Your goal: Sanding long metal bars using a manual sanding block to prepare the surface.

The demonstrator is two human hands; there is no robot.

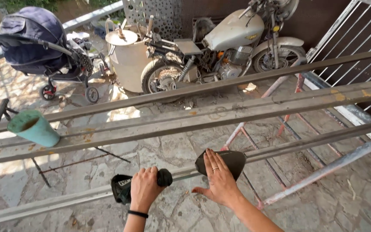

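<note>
My left hand (144,188) is closed around the black handle of a power tool (123,188) that lies along a long grey metal bar (65,198) near the bottom of the view. My right hand (220,182) rests flat, fingers spread, on a dark rounded pad (230,161) pressed on the same bar. Several more long metal bars (220,114) lie parallel across the view on red stands.
A teal cup (35,127) lies on its side on the bars at left. Behind stand a dark stroller (39,43), a cream drum (127,60) and an old motorcycle (228,43). A red metal stand (288,124) holds the bars. A barred gate (357,38) is at right. Stone paving below.
</note>
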